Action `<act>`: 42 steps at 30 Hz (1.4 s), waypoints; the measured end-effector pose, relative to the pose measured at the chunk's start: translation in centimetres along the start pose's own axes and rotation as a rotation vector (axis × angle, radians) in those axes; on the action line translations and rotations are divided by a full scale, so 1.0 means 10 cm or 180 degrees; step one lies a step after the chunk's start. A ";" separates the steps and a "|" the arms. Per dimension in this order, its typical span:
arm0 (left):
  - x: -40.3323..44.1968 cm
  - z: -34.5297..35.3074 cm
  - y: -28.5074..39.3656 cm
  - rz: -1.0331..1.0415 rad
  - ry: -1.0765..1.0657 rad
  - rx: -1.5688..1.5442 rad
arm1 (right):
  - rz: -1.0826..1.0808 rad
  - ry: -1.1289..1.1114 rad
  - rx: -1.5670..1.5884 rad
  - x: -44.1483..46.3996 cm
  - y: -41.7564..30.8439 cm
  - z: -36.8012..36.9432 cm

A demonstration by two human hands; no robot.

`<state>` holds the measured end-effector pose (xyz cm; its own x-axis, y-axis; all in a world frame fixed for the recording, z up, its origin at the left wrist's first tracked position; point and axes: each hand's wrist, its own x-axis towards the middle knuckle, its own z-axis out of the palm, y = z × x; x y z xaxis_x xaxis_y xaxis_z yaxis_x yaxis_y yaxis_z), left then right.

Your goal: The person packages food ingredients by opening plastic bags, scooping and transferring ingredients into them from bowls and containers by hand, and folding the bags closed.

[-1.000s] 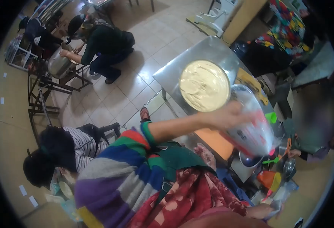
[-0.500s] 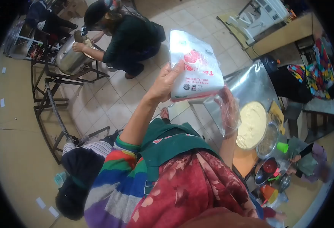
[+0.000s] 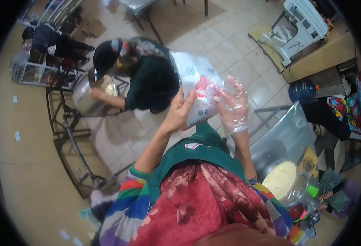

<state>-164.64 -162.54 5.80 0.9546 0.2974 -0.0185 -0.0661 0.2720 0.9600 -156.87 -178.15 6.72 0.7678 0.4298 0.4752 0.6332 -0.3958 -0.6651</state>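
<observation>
My left hand [image 3: 179, 110] grips the lower left edge of a white plastic bag [image 3: 193, 67] with red print, the thumb lying across its front. A thin clear plastic glove covers my right hand [image 3: 234, 107]. That hand is raised at the bag's right side with its fingers spread, and the fingertips overlap the bag's edge; whether they touch it I cannot tell. A bowl of pale cream [image 3: 279, 179] sits lower right, below my right forearm.
A metal-topped table [image 3: 277, 133] is on my right, with a green cup [image 3: 312, 191] near the bowl. On the left, a crouching person [image 3: 152, 80] works at a steel pot [image 3: 83, 96]. A white machine [image 3: 301, 26] and a blue water jug [image 3: 302, 91] stand upper right.
My gloved right hand has come up from beside the table to the bag's right side, its fingers now spread. The bag has moved slightly left and down in view, and the view has shifted.
</observation>
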 end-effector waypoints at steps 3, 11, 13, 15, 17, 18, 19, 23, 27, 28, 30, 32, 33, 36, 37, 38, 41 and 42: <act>0.57 -0.05 -0.09 -0.0231 -0.0081 0.0151 | 0.0314 -0.0149 0.0327 0.52 0.42 0.18; 2.30 -0.24 -0.02 -0.0311 0.0101 -0.0269 | 0.0779 -0.0647 0.1447 2.18 1.22 0.67; 2.65 -0.25 -0.03 -0.0246 0.0070 0.0028 | 0.0844 -0.0453 0.1548 2.44 1.28 0.72; 3.04 -0.28 -0.08 -0.0346 -0.0053 0.0124 | 0.0760 -0.0241 0.1246 2.69 1.53 0.82; 3.44 -0.25 -0.12 -0.0635 -0.0230 0.0037 | 0.0603 -0.0025 0.0778 2.99 1.73 0.82; 3.72 -0.22 -0.09 -0.0722 -0.0331 0.0001 | 0.0546 0.0085 0.0595 3.17 1.86 0.83; 3.95 -0.14 -0.04 -0.0634 -0.0471 -0.0146 | 0.0475 0.0188 0.0409 3.27 2.02 0.81; 4.96 0.04 -0.20 -0.0601 -0.0955 -0.0064 | 0.0477 0.0573 0.0029 3.87 2.44 0.66; 5.82 0.34 -0.21 -0.0939 -0.1141 -0.0330 | 0.1127 0.1083 0.0623 4.45 2.80 0.54; 6.04 0.43 -0.25 -0.1080 -0.1198 -0.0403 | 0.1042 0.1170 0.0463 4.61 2.96 0.51; 6.52 0.57 -0.31 -0.1310 -0.1200 -0.0604 | 0.0683 0.1274 -0.0109 4.95 3.32 0.41; 6.99 0.77 -0.36 -0.1185 -0.1041 -0.0662 | 0.0445 0.1261 -0.0500 5.35 3.74 0.25; 7.23 0.85 -0.39 -0.1241 -0.1008 -0.0775 | 0.0521 0.1231 -0.0475 5.54 3.93 0.18; 7.86 1.05 -0.42 -0.1197 -0.0900 -0.0816 | 0.0626 0.1000 -0.0196 6.07 4.41 -0.04; 8.07 1.16 -0.38 -0.1052 -0.0795 -0.0779 | 0.0579 0.0936 -0.0149 6.25 4.56 -0.11; 8.35 1.27 -0.38 -0.0887 -0.0682 -0.0749 | 0.0509 0.0865 -0.0101 6.50 4.78 -0.17; 8.87 1.37 -0.41 -0.0790 -0.0529 -0.0769 | 0.0375 0.0314 -0.0159 7.10 5.08 -0.09; 9.05 1.44 -0.37 -0.0711 -0.0503 -0.0777 | 0.0272 0.0120 -0.0247 7.32 5.18 -0.06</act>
<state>-73.83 -149.80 4.56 0.9851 0.0662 -0.1585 0.0998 0.5302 0.8420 -67.79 -167.71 7.36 0.8215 0.3614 0.4411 0.5698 -0.4920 -0.6582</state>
